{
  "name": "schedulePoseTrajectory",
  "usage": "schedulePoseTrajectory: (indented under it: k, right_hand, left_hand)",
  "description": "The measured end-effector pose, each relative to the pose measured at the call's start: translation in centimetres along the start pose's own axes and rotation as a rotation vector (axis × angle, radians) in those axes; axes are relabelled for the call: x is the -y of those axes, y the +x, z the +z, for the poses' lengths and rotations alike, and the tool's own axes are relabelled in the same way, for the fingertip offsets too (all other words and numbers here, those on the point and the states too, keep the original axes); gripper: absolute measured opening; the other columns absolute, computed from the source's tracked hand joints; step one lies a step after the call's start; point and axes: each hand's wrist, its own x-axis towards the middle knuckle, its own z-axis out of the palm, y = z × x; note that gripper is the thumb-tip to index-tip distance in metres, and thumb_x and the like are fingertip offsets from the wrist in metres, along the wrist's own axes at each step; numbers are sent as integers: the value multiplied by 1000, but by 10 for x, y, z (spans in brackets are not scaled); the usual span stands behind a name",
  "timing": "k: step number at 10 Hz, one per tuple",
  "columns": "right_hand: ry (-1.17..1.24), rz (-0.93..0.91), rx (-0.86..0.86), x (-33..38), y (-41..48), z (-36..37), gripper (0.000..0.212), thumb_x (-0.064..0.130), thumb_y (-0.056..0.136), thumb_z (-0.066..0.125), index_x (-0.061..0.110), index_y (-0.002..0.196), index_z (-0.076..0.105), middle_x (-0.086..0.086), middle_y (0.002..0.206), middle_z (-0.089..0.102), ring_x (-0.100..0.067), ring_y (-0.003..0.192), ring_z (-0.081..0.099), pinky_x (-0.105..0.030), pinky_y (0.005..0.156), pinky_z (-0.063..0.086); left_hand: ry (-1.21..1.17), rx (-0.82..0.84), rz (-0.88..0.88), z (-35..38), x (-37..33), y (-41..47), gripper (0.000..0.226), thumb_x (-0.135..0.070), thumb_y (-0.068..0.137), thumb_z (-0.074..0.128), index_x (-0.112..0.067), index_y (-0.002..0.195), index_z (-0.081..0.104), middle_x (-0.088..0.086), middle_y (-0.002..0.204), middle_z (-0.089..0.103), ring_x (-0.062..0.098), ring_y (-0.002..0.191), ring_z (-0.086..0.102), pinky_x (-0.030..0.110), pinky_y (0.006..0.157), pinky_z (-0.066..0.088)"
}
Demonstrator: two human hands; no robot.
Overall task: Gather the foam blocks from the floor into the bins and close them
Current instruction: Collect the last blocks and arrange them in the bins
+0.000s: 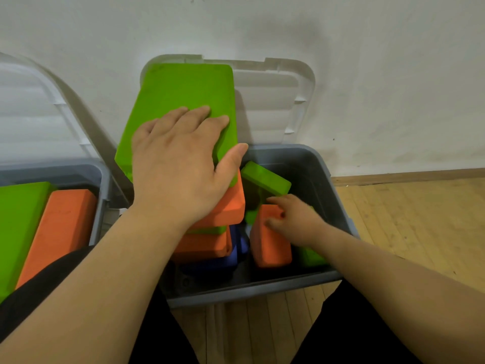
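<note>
The left hand (181, 164) lies flat, fingers straight, upon the large green block (183, 88). Lower to its right, the right hand (294, 219) grips the orange block (270, 248).

Two bare forearms enter from the lower edge and end in the left hand (178, 169) and the right hand (294, 219). The one thumbnail that shows, on the left hand, is short and plain. Plain matte black trousers (354, 327) cover both legs, and more of the same dark cloth shows at the lower left corner.
</note>
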Motion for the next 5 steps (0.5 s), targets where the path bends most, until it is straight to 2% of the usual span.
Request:
schedulePoseTrajectory:
  k: [1, 2, 3, 4, 5]
  right_hand:
    - [-234, -108, 118, 12, 3, 25, 81, 60, 93, 61, 31, 161, 28, -7, 164, 28, -34, 149, 28, -40, 120, 25]
    - [-328, -75, 36, 4, 6, 31, 82, 55, 95, 59, 23, 163, 25, -6, 164, 29, -34, 147, 28, -39, 119, 25]
    - [-245, 95, -37, -5, 10, 32, 90, 50, 93, 63, 14, 163, 19, -14, 159, 30, -39, 141, 32, -43, 118, 28]
    - [-313, 165, 0, -16, 14, 30, 90, 55, 90, 63, 20, 162, 22, -12, 157, 33, -41, 136, 35, -47, 115, 34]
    - [-307, 119, 57, -13, 12, 29, 88, 61, 86, 64, 39, 160, 23, -5, 162, 26, -41, 137, 36, -48, 115, 34]
  left_hand:
    - [0, -3, -1, 0, 0, 0, 64, -70, 97, 35, -29, 138, 62, 2, 146, 59, 31, 138, 50, 50, 109, 36]
    - [-7, -15, 5, 1, 1, -2, 63, -69, 97, 36, -28, 137, 63, 2, 145, 60, 31, 137, 51, 50, 108, 38]
    - [-13, -18, -3, 0, 3, -2, 63, -69, 97, 36, -28, 137, 63, 2, 145, 60, 31, 137, 51, 51, 108, 38]
    - [-10, -9, -3, 0, 0, -1, 63, -69, 97, 35, -29, 137, 62, 2, 146, 59, 31, 138, 51, 51, 108, 37]
    - [-12, -6, -1, -1, -1, -2, 64, -69, 97, 35, -29, 137, 62, 2, 146, 59, 31, 138, 50, 50, 109, 36]
